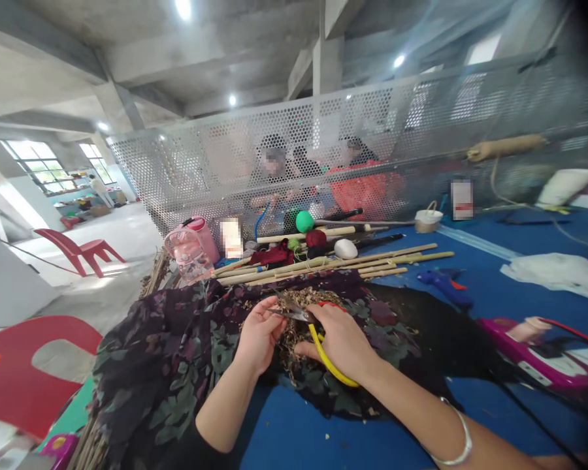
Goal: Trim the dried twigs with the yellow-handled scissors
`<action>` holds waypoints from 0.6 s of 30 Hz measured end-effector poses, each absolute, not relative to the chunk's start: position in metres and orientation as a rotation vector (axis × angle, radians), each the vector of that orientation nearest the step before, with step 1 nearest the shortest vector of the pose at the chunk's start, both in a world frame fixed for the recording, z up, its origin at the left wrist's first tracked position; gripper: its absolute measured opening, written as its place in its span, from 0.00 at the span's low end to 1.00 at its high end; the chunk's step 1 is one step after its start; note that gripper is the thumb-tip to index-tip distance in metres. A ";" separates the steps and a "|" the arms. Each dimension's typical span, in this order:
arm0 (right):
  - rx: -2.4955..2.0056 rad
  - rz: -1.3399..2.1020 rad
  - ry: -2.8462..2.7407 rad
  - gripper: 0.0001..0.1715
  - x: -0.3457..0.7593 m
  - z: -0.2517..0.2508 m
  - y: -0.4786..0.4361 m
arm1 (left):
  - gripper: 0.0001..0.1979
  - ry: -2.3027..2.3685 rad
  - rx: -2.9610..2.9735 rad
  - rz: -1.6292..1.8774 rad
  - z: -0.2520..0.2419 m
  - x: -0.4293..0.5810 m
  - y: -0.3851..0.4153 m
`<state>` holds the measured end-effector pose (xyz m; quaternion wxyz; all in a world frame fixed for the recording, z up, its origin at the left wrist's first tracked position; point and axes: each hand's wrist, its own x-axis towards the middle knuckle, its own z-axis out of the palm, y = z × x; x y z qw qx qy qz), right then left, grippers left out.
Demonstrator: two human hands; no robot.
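Observation:
My right hand (340,343) is closed around the yellow and red handles of a pair of scissors (304,318), whose blades point left over a heap of dry brown plant scraps (298,297). My left hand (259,333) pinches something small at the blade tips; I cannot make out what it is. Both hands rest over a dark flowered cloth (176,352) spread on the blue table (294,431), and the scraps lie on that cloth.
Bamboo sticks (333,262) lie beyond the cloth, with yarn balls (304,221), a pink bottle (192,248), a blue glue gun (443,286) and a magenta tool (529,356) at right. Two people sit behind a perforated metal screen (323,150). Red chairs (81,251) stand at left.

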<state>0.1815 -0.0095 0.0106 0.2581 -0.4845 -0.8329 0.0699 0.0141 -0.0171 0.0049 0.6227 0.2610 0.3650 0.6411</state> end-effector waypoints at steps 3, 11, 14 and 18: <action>-1.283 0.185 -2.255 0.33 0.182 0.010 -0.010 | 0.23 0.890 0.652 1.463 0.007 0.015 -0.019; -1.386 0.129 -2.347 0.25 0.185 0.010 -0.011 | 0.23 1.022 0.706 1.466 0.010 0.010 -0.018; -1.415 0.088 -2.397 0.23 0.186 0.009 -0.010 | 0.23 1.055 0.694 1.445 0.008 0.010 -0.017; -1.435 0.056 -2.422 0.22 0.187 0.010 -0.009 | 0.21 1.069 0.663 1.443 0.007 0.012 -0.016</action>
